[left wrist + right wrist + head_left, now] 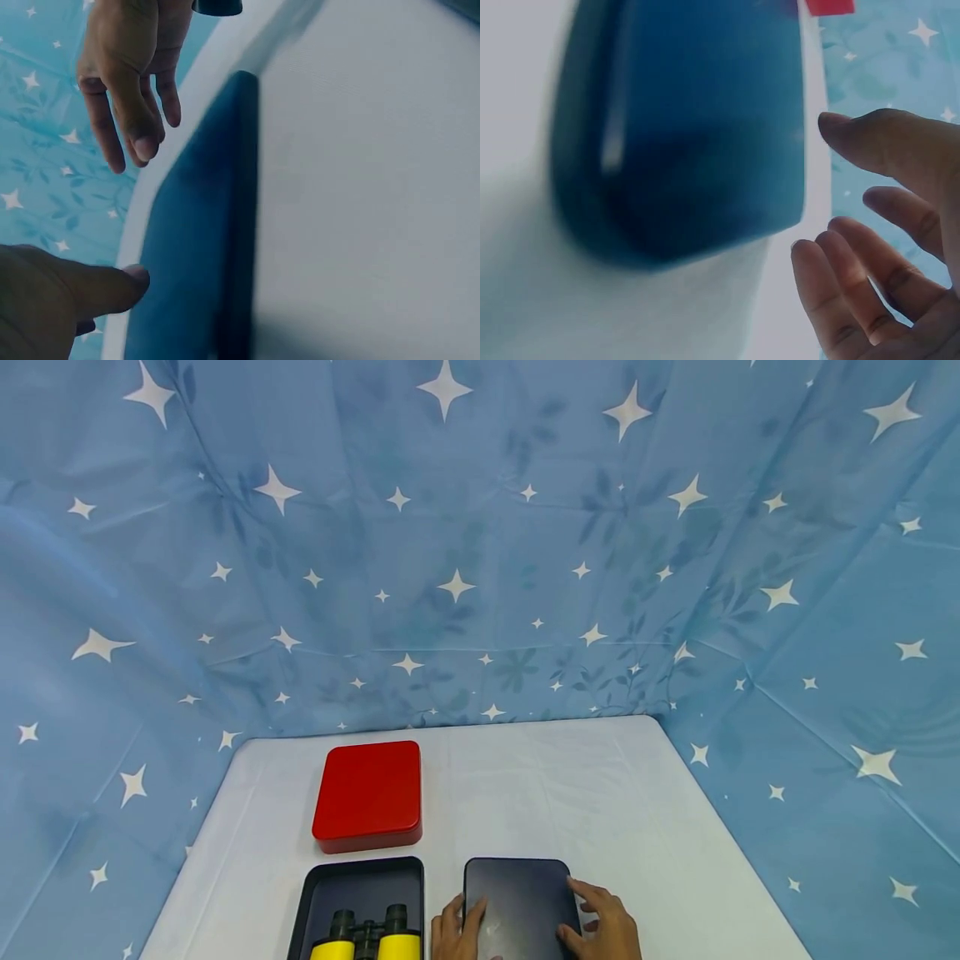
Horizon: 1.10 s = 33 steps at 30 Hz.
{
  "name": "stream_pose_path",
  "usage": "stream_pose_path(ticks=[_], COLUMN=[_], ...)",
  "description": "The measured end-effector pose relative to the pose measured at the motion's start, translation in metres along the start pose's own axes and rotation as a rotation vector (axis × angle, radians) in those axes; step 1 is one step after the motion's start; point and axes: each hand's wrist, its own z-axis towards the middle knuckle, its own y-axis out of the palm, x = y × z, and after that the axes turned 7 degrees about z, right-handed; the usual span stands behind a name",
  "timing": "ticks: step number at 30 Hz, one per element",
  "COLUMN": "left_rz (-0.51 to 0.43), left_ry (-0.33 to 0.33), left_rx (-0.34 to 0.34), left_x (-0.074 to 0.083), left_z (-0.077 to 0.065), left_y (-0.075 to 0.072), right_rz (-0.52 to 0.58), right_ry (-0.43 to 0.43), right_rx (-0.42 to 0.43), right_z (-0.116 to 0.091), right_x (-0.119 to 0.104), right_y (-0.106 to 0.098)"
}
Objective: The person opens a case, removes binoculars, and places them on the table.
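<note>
A dark, flat, rounded-corner lid or shallow tin (521, 897) lies on the white cloth at the near middle of the table in the head view. My left hand (453, 935) is at its left edge, the thumb over the top surface. At its right edge is my right hand (609, 927), fingers loosely bent and spread. The right wrist view shows the right hand (892, 255) with a gap between its fingers and the dark piece (712, 150). In the left wrist view the left thumb (105, 289) extends over the dark surface (187, 225), not curled round it.
Left of the dark piece sits an open black tray (375, 883) holding yellow and black binoculars (399, 947). Behind that tray is a closed red tin (367, 793). A blue star-patterned curtain (480, 543) surrounds the white-covered table (555, 785).
</note>
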Motion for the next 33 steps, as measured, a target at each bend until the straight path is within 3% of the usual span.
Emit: stream_pose_path(ticks=[3,5,8,13,23,27,33], left_rz=[0.013,0.005,-0.014,-0.014,-0.079,-0.08,-0.096], left_ry=[0.055,0.071,0.063,0.033,-0.086,-0.136,-0.237], left_rx=[0.047,0.04,0.002,0.031,0.088,0.12,0.1], left_x=[0.003,0.005,0.01,0.015,0.004,-0.004,-0.014], left_z=[0.0,0.001,0.002,0.004,0.005,0.005,0.005], left_y=[-0.007,-0.015,-0.03,-0.05,-0.081,-0.09,-0.105], right_rz=[0.032,0.055,0.087,0.161,0.313,0.318,0.367], right_ry=[-0.066,-0.103,-0.146,-0.204,-0.174,-0.224,-0.295], right_rx=[0.045,0.068,0.081,0.088,-0.031,-0.048,-0.097], right_z=[0.002,0.003,0.005,0.007,0.008,0.009,0.01], right_x=[-0.008,-0.014,-0.023,-0.042,-0.078,-0.088,-0.104], right_y=[0.001,0.001,0.002,0.007,0.021,0.028,0.039])
